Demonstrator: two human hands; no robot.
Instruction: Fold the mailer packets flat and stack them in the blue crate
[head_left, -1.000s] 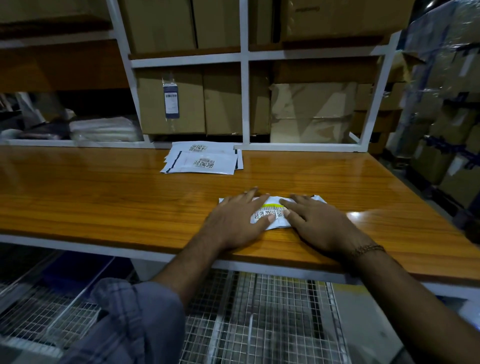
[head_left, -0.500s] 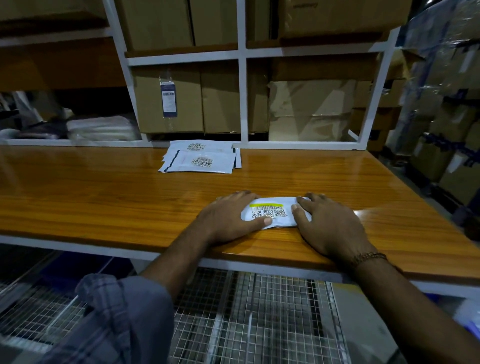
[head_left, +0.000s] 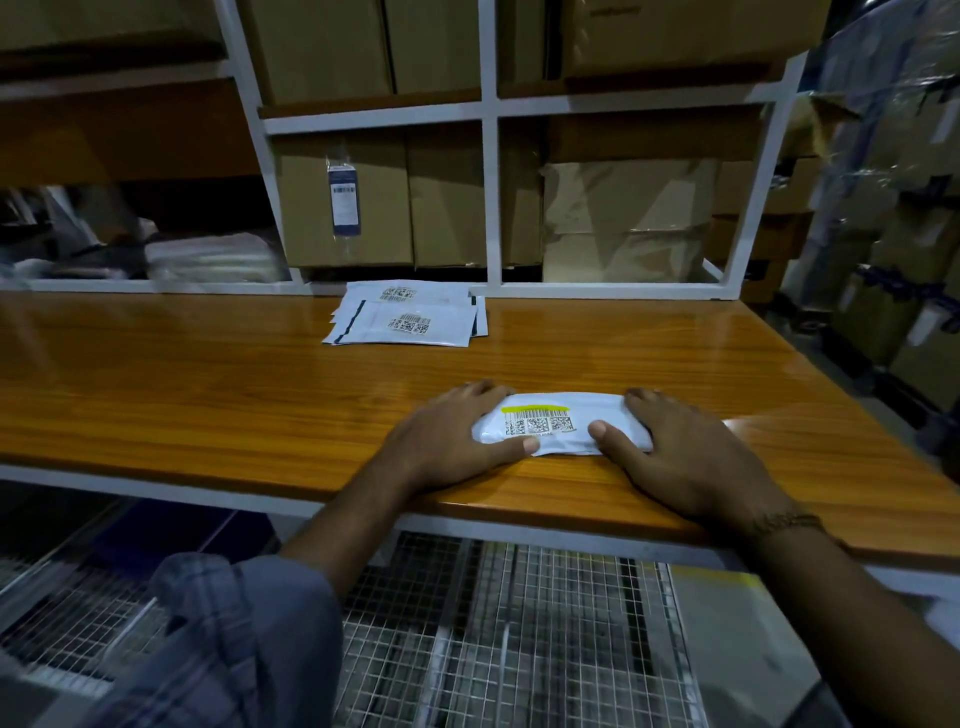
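Head view: my left hand (head_left: 453, 441) & right hand (head_left: 683, 457) grip the folded mailer packet (head_left: 558, 423) by its ends, fingers curled round, thumbs on top, near the worktop (head_left: 208, 405) front edge. More packets (head_left: 410, 321) at the back. Dark blue shape (head_left: 156, 530) below, prob. the crate.

I have both forearms reaching toward 12 o'clock; my left grip (head_left: 447, 441) and right grip (head_left: 685, 457) curl inward at 9 and 3 o'clock, thumbs pointing toward each other, bracelet on my right wrist.
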